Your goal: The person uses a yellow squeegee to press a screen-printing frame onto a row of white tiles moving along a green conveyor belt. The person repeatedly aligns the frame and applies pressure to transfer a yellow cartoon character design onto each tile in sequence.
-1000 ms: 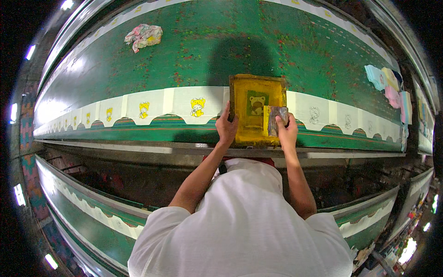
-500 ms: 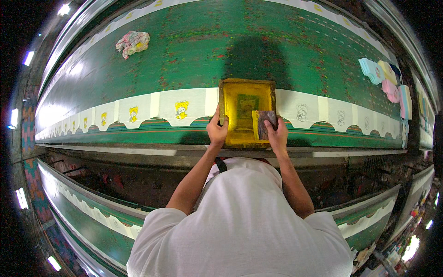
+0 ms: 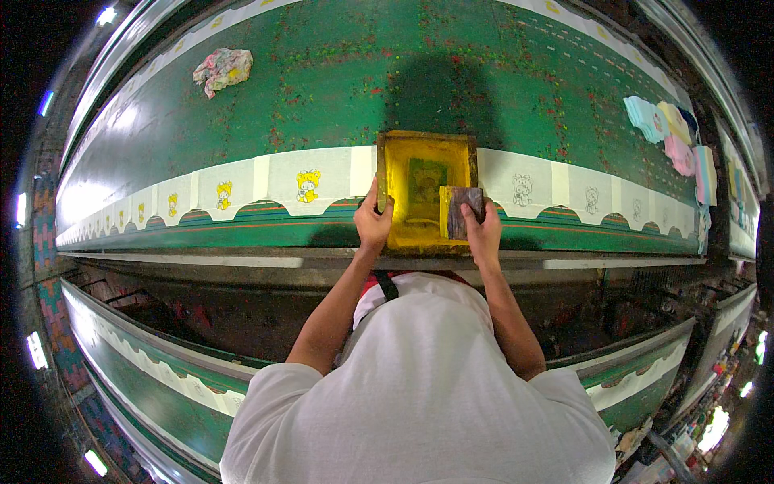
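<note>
Far left on the long green printing table (image 3: 242, 121) there's a crumpled pink and yellow rag (image 3: 222, 68), sitting well away from the action. Along the near edge runs a strip of white scalloped fabric pieces (image 3: 234, 187) — the ones on the left carry a little cartoon figure filled in with yellow (image 3: 307, 185).

Then the middle: a square wooden-framed printing screen smeared with yellow ink (image 3: 426, 189) lies flat across the white strip. The left hand (image 3: 373, 220) has its grip closed over the frame's left edge, thumb on top, fingers wrapped around the side. The right hand (image 3: 482, 228) is clamped shut on a dark, ink-stained block-shaped squeegee (image 3: 465, 211), which stands inside the screen near its lower right corner.

Right of the screen the white pieces only show plain outline figures (image 3: 522, 189) — no yellow. Far right, a stack of pastel fabric pieces (image 3: 673, 133) in blue, yellow and pink sits by the table's edge.
</note>
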Tool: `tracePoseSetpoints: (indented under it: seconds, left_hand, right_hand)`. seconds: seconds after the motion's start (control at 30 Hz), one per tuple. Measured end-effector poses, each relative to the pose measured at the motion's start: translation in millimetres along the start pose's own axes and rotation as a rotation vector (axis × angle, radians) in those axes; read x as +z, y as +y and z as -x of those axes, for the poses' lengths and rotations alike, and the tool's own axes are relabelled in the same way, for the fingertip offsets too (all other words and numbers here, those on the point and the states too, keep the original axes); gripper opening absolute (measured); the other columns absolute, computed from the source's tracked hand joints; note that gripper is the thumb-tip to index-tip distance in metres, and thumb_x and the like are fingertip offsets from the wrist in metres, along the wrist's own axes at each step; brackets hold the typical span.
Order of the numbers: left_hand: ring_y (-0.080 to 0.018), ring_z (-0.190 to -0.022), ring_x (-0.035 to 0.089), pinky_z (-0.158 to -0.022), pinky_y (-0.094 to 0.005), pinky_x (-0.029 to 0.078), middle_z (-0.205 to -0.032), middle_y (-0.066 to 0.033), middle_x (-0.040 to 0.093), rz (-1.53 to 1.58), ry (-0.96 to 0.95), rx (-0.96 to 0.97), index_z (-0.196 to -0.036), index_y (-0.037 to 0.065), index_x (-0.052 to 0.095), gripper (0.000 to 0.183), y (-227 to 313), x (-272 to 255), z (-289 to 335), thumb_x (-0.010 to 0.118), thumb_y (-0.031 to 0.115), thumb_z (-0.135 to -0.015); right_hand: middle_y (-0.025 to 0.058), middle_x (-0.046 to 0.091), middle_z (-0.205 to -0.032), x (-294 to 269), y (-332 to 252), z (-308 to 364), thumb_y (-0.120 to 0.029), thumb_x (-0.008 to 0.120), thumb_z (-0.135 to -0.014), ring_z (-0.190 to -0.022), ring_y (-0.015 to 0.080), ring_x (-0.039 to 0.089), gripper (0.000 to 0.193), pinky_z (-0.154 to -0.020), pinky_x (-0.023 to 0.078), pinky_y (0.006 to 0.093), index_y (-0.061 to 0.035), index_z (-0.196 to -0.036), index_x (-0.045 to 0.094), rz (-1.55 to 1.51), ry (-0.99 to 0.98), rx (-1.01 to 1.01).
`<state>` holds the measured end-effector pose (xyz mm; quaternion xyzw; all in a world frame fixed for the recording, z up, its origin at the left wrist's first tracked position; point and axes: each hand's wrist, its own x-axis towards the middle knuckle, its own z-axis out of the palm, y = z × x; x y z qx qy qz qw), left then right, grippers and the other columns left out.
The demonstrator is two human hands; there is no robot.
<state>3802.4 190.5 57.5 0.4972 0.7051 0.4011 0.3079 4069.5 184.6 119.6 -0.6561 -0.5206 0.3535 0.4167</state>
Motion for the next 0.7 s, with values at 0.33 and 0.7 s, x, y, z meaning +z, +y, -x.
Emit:
tracePoseSetpoints:
  seconds: [0.33, 0.7]
  left_hand:
    - [-0.0121, -0.059, 0.052, -0.062, -0.0308, 0.051, -0.141, -0.0258, 0.073, -0.039, 0.014, 0.039, -0.163, 0.005, 0.057, 0.072, -0.6, -4.5, -2.3, 0.082, 0.014, -0.096]
    - [-0.0205, -0.098, 0.080, -0.077, -0.0310, 0.059, -0.144, -0.0266, 0.072, -0.083, 0.010, -0.003, -0.162, 0.004, 0.059, 0.069, -14.9, -6.7, -6.1, 0.082, 0.015, -0.097]
  right_hand:
    - [0.0180, 0.079, -0.108, 3.5, -2.3, 0.4, -0.030, 0.081, -0.102, -0.098, 0.0331, 0.076, 0.037, -0.090, 0.058, 0.0440, -0.0002, -0.121, 0.070, -0.002, 0.001, 0.018]
    - [0.0183, 0.078, -0.106, 9.7, -4.6, 2.0, -0.036, 0.082, -0.101, -0.098, 0.0342, 0.075, 0.042, -0.090, 0.058, 0.0447, -0.0008, -0.121, 0.069, -0.001, -0.006, 0.033]
